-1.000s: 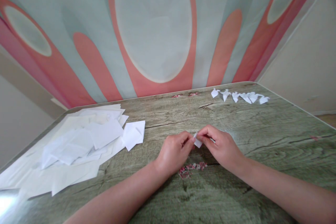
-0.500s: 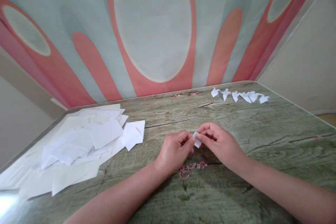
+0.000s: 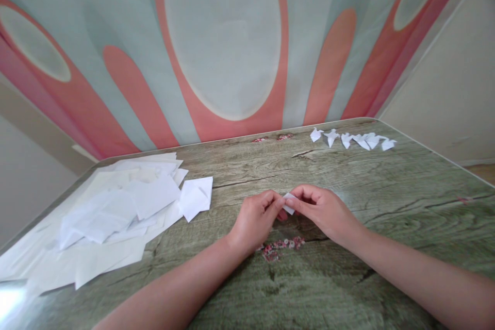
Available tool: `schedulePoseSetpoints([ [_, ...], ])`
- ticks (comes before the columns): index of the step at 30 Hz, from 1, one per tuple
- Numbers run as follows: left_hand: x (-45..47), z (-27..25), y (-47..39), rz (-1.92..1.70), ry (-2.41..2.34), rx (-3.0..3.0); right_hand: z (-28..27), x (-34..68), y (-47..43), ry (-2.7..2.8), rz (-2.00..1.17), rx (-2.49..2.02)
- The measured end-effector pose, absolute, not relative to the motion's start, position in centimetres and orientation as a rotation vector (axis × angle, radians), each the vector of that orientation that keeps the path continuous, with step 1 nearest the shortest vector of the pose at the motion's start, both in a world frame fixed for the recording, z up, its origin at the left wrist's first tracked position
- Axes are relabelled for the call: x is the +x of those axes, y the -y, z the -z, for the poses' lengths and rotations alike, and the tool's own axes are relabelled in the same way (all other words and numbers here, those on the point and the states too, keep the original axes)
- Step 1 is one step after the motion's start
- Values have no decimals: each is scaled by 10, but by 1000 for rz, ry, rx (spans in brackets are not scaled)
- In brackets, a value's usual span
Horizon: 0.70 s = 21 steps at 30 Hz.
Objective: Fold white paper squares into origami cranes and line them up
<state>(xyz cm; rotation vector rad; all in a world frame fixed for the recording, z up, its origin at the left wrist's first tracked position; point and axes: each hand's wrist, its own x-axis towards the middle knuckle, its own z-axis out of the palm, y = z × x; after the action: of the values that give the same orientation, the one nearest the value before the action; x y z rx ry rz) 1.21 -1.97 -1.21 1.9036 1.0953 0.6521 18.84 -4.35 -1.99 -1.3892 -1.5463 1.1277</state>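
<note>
A small folded piece of white paper (image 3: 289, 203) is pinched between my two hands above the middle of the table. My left hand (image 3: 258, 215) grips its left side with thumb and fingers closed. On the other side, my right hand (image 3: 324, 211) holds it between thumb and forefinger, the remaining fingers curled. The fingers cover part of the paper, so its full folded shape is hidden.
A spread pile of white paper sheets (image 3: 112, 263) covers the left of the table (image 3: 240, 294). Beside it lie square white papers (image 3: 195, 198). Several folded paper birds (image 3: 347, 139) stand in a row at the back right. A patterned wall hanging (image 3: 224, 62) rises behind.
The folded paper has tilted slightly between my fingers, and my right hand has shifted a little lower. My left hand keeps nearly the same place.
</note>
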Motion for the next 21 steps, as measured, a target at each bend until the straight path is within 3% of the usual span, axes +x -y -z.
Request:
schedulePoseSetpoints([
  [21,10,7,11,-706,-1099,1622,21,194,41,1689,-1167,-1393],
])
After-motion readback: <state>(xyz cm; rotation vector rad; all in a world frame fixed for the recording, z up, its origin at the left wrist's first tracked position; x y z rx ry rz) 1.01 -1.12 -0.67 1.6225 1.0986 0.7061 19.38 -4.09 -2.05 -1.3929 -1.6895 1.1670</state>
